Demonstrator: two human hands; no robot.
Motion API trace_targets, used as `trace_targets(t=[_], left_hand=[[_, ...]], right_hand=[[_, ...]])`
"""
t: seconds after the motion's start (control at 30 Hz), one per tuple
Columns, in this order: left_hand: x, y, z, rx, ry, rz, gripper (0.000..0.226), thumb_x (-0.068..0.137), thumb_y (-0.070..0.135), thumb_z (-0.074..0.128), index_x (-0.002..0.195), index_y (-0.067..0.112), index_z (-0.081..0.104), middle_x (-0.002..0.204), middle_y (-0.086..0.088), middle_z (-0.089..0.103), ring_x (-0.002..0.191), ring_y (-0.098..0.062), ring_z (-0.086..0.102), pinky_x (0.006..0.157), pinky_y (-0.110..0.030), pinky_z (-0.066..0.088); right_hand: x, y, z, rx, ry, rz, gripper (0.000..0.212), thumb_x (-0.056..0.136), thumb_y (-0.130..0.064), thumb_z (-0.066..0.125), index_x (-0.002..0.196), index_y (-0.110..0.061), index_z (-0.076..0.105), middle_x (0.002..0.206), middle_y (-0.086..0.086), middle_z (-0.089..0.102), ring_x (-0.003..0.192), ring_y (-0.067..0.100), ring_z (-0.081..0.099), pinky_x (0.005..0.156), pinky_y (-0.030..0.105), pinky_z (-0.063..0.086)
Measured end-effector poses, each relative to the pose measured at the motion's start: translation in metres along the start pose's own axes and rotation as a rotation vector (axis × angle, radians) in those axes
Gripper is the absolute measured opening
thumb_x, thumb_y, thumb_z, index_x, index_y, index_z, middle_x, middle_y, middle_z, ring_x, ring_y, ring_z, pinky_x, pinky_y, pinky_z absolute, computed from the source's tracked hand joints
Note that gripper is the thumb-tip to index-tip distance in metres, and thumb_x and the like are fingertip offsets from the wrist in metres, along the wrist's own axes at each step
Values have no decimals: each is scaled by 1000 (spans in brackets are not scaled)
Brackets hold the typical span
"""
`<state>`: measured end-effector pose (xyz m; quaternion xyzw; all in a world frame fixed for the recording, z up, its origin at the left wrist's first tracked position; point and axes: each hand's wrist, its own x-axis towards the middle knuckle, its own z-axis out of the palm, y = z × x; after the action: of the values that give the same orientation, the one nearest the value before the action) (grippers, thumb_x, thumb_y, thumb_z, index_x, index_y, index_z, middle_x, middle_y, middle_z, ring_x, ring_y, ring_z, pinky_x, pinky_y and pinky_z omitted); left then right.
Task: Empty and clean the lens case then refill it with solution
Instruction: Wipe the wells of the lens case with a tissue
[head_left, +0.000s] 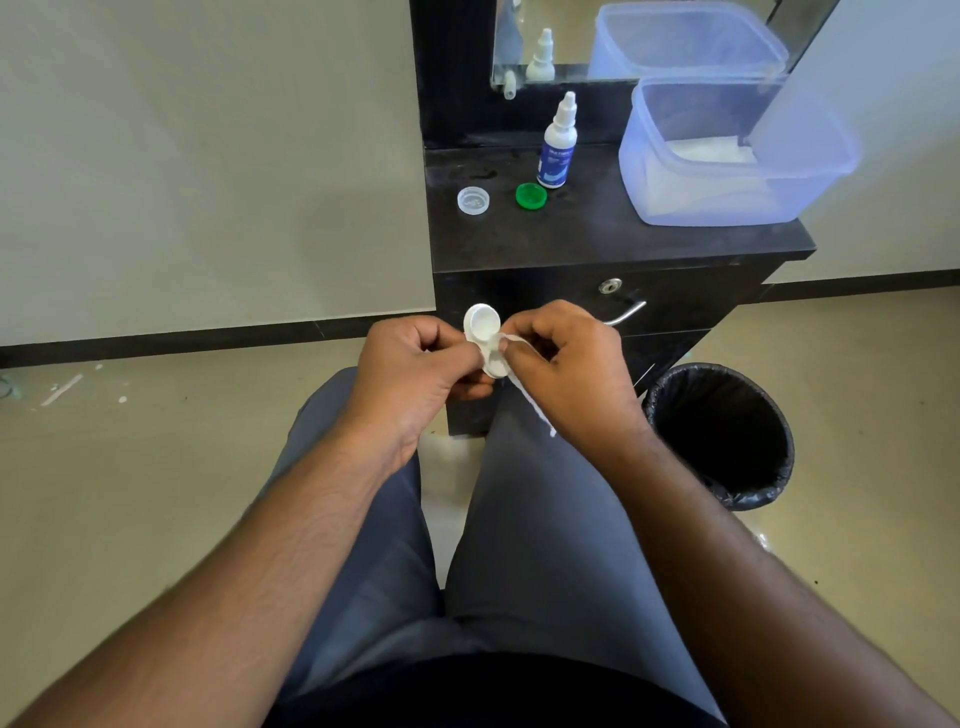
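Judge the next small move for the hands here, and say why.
Probably shift the white tissue to the upper well of the white plastic lens case. The right hand presses the tissue into the lower well while the left hand holds the case; the upper well lies uncovered and both caps sit off on the black cabinet top.

caps (472, 200) left of bottle (558, 143) | tub (737, 156) right | bin (722, 434) below
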<state>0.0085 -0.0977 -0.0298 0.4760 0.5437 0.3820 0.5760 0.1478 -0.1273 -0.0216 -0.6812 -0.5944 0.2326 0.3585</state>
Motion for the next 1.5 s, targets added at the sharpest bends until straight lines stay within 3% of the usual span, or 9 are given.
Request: trace_targets(t=[0.1,0.27,0.5,0.77,0.9,1.1,1.23,1.4,1.5], left_hand=[[-1,-2,0,7,6,20,19,76,-6,71,62,7,67,70,-17,68,67,-33,71,68,-43,61],[0,-1,-5,27,-12,31,19,78,-7,70,63,3,63,72,-19,67,66,-32,70,68,-43,61],[5,8,-15,107,-145,13,18,79,-10,67,64,0,62,69,-20,65,61,-28,68,66,-43,61],[8,4,-18,40,-71,27,14,80,-2,68,67,3,67,63,-12,70,59,-26,69,59,-33,58],[6,6,-15,51,-182,-8,15,81,-6,66,68,1,66,64,-13,69,60,-25,69,57,-31,58],[6,7,-16,-123,-74,-25,16,83,-4,66,68,2,64,65,-12,69,59,-23,69,56,-28,57],[6,8,-12,-203,-60,-33,17,83,-5,64,69,4,64,66,-13,70,61,-23,69,61,-30,59],[7,15,-12,-296,4,-142,9,84,-1,65,75,1,62,65,-13,66,54,-19,67,53,-25,56],[5,16,-12,-230,-12,-210,8,84,4,65,76,3,65,58,-7,63,48,-17,64,47,-24,54]], right_hand=[[3,2,-4,121,-62,121,10,88,-13,64,93,-13,73,87,-3,68,80,6,63,71,12,50],[6,5,-8,465,-126,432,7,85,-9,66,83,-10,73,88,10,71,88,24,68,83,46,57],[10,4,-9,490,-173,448,7,79,-7,74,82,-11,69,93,8,69,92,23,66,78,39,58],[7,11,-10,532,-228,497,8,77,-6,75,82,-10,71,92,8,68,93,24,64,83,43,58],[11,10,-12,626,-207,483,9,78,-4,73,87,-7,71,96,10,70,97,27,65,82,43,58],[5,16,-10,615,-267,531,11,76,-6,75,86,-7,71,94,9,70,95,26,65,78,41,59],[0,14,-3,717,-214,486,6,78,-5,73,84,-6,72,95,15,69,97,33,65,82,46,57],[2,10,-10,847,-63,384,9,83,-4,69,86,-12,72,88,7,71,88,21,67,79,35,58],[-1,10,-15,423,-21,0,14,86,-5,67,95,-13,73,89,-3,71,86,7,66,79,22,55]])
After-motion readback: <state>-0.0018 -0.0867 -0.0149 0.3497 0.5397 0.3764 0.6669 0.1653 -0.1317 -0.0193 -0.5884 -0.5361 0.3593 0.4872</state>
